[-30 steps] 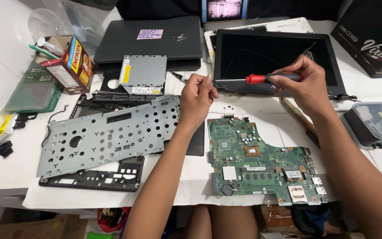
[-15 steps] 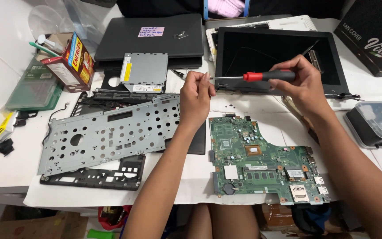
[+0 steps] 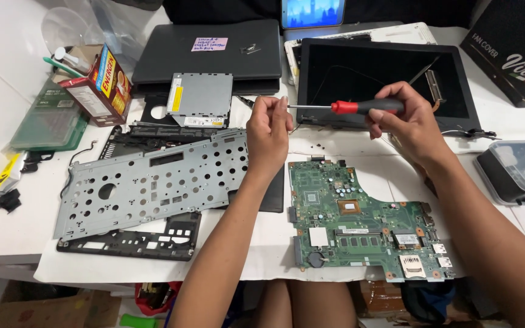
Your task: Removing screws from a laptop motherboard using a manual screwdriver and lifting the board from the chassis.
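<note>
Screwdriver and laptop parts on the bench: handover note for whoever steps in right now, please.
Right hand grips the red-handled screwdriver, held level above the table.
Left hand is raised, fingers pinched at the screwdriver's tip; whether they hold a screw is too small to tell.
Green circuit board lies bare on the white table, under the hands.
Perforated metal plate lies left, on a black frame.
Screen panel lies behind the hands; disc drive sits on the closed laptop.
Done: laptop taken apart. Left: cannot tell.
</note>
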